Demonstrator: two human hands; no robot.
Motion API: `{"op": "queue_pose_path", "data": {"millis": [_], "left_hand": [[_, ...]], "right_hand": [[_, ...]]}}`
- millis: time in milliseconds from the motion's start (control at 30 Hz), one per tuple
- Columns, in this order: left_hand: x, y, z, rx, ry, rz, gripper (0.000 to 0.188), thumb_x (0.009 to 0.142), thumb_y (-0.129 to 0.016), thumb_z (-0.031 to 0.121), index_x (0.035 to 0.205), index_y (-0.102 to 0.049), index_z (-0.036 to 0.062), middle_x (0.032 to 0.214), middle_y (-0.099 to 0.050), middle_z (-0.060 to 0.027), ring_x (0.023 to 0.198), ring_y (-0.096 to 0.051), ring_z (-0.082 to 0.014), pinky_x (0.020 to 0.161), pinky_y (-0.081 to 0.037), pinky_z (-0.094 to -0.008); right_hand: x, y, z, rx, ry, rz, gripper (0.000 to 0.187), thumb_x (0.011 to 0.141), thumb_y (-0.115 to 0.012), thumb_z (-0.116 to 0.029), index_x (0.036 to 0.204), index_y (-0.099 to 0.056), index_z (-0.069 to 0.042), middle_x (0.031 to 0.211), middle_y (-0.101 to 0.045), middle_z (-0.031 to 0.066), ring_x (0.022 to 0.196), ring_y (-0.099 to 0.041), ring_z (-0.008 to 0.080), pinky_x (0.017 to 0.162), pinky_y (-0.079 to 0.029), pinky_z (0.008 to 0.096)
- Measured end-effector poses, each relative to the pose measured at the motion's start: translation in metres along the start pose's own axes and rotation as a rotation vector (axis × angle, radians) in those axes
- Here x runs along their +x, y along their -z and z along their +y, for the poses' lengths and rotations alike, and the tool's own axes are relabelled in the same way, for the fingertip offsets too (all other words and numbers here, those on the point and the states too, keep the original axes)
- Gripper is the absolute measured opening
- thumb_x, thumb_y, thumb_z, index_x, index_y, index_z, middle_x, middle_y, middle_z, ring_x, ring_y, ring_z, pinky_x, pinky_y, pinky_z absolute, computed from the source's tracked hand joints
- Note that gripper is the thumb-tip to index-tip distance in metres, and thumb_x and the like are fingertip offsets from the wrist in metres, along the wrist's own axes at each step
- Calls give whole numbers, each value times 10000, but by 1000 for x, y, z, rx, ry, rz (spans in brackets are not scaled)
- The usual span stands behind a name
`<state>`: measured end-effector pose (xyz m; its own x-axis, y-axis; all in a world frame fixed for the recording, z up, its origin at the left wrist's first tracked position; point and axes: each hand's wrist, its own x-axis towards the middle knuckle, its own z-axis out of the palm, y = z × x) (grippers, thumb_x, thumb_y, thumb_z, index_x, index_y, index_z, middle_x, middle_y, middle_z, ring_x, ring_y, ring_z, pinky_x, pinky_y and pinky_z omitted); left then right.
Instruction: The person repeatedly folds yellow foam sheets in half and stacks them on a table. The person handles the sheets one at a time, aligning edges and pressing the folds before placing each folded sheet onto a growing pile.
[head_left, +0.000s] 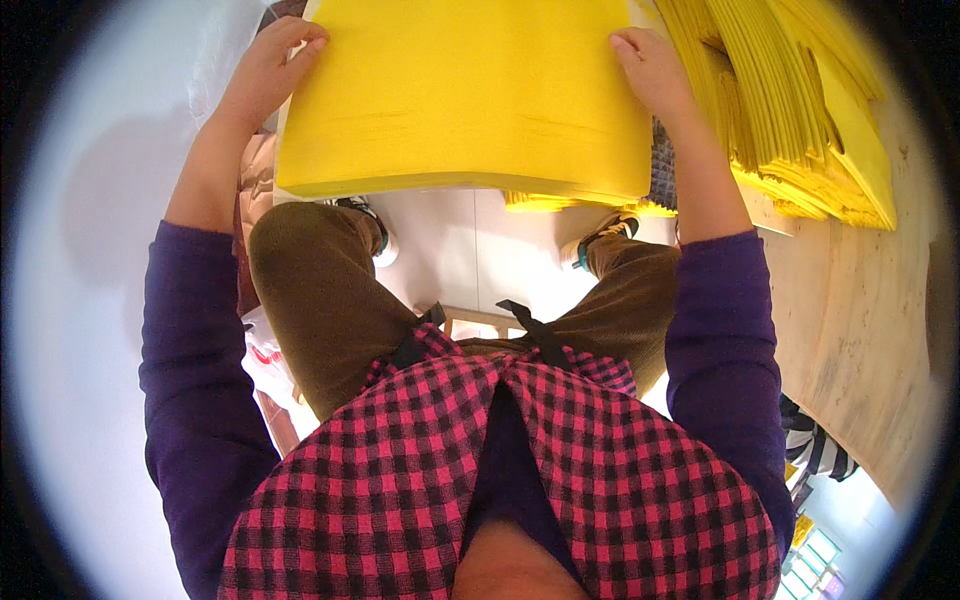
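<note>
wooden table point(850, 310) at 3 o'clock | thick-edged yellow sheet point(465, 110) at 12, between both hands | folded yellow pile point(780, 90) at 2, on the table | left hand point(266, 72) at 11, right hand point(657, 78) at 1: fingertips at the sheet's opposite edges; pinching or merely resting, cannot tell

A workshop, I'd say: thick bundles of folded yellow sheets point(770, 95) crowd the left edge of a long plain wooden table point(845, 320), and another broad yellow stack point(470, 100) sits before a seated worker.
</note>
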<state>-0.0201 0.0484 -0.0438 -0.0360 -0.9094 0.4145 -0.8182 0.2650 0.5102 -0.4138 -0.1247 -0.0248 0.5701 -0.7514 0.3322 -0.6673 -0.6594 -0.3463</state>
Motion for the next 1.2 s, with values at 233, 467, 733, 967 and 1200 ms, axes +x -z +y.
{"op": "queue_pose_path", "data": {"millis": [233, 467, 733, 967, 1200], "left_hand": [[-52, 12, 24, -13, -1, -56, 169, 919, -535, 145, 971, -590, -6, 970, -595, -105, 945, -564, -268, 845, -440, -322], [-13, 7, 3, 8, 85, -56, 182, 921, -536, 155, 994, -593, -1, 986, -593, -123, 972, -554, -284, 859, -437, -339], [-54, 9, 21, 48, -42, -9, 170, 920, -540, 155, 987, -604, 12, 1038, -595, -123, 1015, -540, -302, 893, -419, -355], [-19, 4, 4, 48, -90, 29, 154, 918, -537, 132, 995, -608, 18, 1054, -602, -109, 1030, -536, -299, 910, -413, -357], [-59, 11, 18, 30, 62, -12, 171, 915, -548, 125, 1042, -616, 32, 1125, -589, -99, 1101, -515, -273, 949, -404, -342]], "right_hand": [[-65, 21, -18, 125, 139, -91, 261, 908, -498, -201, 955, -619, 26, 980, -625, 199, 930, -581, 364, 831, -453, 426], [-16, 3, -2, -23, 63, 6, 256, 900, -511, -191, 952, -625, 32, 968, -626, 204, 938, -575, 369, 843, -447, 426], [-58, 16, -18, 55, 138, -82, 262, 899, -516, -196, 967, -627, 31, 988, -623, 203, 956, -570, 364, 855, -446, 422], [-15, 1, -5, 33, 31, 15, 231, 879, -541, -175, 968, -632, 19, 1007, -626, 199, 968, -569, 364, 864, -446, 417], [-55, 13, -15, 32, 65, -56, 241, 877, -554, -192, 1007, -631, -3, 1039, -621, 183, 1018, -554, 352, 901, -430, 413]]}}
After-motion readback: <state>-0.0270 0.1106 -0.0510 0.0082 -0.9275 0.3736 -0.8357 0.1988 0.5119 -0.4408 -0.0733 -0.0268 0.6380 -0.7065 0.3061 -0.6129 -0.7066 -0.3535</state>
